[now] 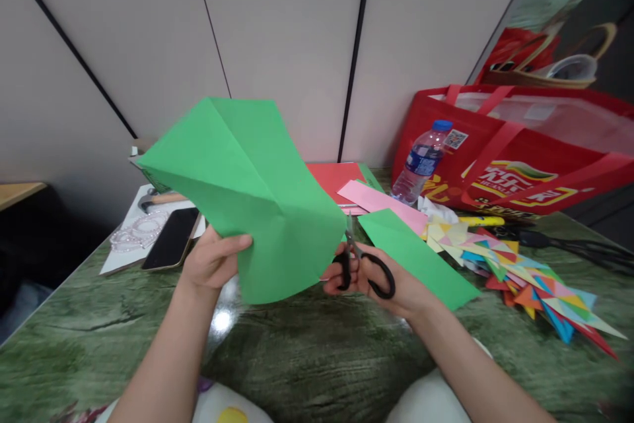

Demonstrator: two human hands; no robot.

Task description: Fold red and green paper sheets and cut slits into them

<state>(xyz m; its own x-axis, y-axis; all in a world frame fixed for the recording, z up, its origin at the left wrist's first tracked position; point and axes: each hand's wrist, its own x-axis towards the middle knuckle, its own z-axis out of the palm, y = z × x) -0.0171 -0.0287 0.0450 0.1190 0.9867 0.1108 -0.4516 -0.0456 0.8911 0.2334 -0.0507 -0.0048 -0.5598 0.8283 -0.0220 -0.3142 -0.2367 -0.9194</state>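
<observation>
My left hand pinches the lower left edge of a large sheet of green paper, which is held up above the table and shows crossing fold lines. My right hand has its fingers in the black handles of a pair of scissors. The scissors point away from me at the right edge of the green sheet, their blades slightly parted; I cannot tell whether they touch the paper. Behind my right hand lies a loose green paper strip on the table.
Pink paper and red paper lie at the back. To the right are a water bottle, a red bag, a yellow marker and colourful folded paper pieces. A phone and a hammer lie left.
</observation>
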